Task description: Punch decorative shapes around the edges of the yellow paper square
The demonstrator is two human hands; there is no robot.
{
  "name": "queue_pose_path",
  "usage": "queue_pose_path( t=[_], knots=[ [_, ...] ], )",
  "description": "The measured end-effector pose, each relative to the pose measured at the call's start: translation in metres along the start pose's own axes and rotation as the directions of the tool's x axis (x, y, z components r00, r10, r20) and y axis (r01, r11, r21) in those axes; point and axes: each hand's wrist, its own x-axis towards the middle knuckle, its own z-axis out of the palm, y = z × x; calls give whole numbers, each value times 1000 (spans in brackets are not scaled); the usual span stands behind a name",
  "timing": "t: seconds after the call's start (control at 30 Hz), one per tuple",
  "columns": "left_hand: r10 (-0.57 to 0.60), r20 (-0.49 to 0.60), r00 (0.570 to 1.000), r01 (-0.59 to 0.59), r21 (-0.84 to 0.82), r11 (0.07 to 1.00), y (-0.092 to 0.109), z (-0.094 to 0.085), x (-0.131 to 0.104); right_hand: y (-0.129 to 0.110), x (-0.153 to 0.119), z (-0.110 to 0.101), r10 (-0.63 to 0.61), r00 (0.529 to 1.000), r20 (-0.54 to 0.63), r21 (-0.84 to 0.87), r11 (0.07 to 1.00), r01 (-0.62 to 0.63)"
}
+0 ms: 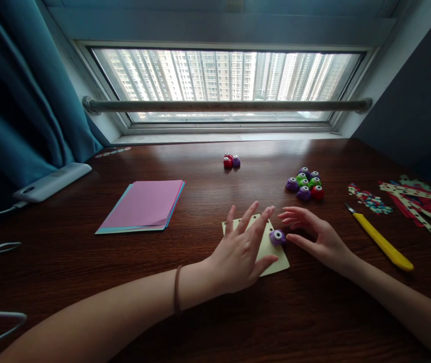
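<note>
A pale yellow sheet of paper (pixel 275 259) lies on the dark wooden table, with small star-shaped holes along its far edge. My left hand (pixel 240 254) is over the sheet, fingers spread, and covers much of it; it grips nothing. At the sheet's right edge sits a small purple craft punch (pixel 276 237) with a star on its white top. Just right of the punch is my right hand (pixel 315 234), fingers loosely curved and apart. Its thumb tip is beside the punch; whether they touch I cannot tell.
Colored paper (pixel 150 204) is stacked at left, near a white power bank (pixel 52 182) with a cable. More punches (pixel 304 184) cluster at right, and a few red and purple ones (pixel 232 161) stand farther back. A yellow craft knife (pixel 383 242), confetti (pixel 370 199) and paper strips (pixel 419 201) lie right.
</note>
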Motion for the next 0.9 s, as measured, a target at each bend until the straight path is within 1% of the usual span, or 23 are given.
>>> queue_pose_path(
  t=[0.07, 0.13, 0.23, 0.4, 0.63, 0.73, 0.8, 0.9],
  knots=[
    [-101, 11, 995, 101, -7, 995, -3, 5, 1, 0, 0, 0, -9, 1000, 23, -73, 997, 11],
    [-142, 65, 988, 145, -32, 989, -5, 8, 2, 0, 0, 1, -19, 999, 45, -115, 993, 24],
    [-138, 123, 983, 146, -57, 988, -6, 10, 2, 1, 1, 1, -26, 997, 68, -142, 989, 35],
    [-125, 122, 985, 133, -63, 989, -7, 8, 3, 2, 1, 2, -22, 998, 65, -165, 986, 32],
    [-125, 114, 986, 132, -54, 990, -6, 10, 2, 3, 1, 2, -12, 997, 73, -141, 990, 22],
    [-84, 83, 993, 88, -46, 995, -4, 5, 2, 2, 2, 2, -2, 999, 54, -99, 995, 8],
    [-5, 68, 998, 8, -50, 999, -2, 1, 2, 2, 2, 2, 9, 1000, 29, -56, 998, -7],
    [110, 89, 990, -104, -75, 992, 1, -4, 1, 2, 2, 2, 15, 1000, -3, -18, 1000, -15]
  ],
)
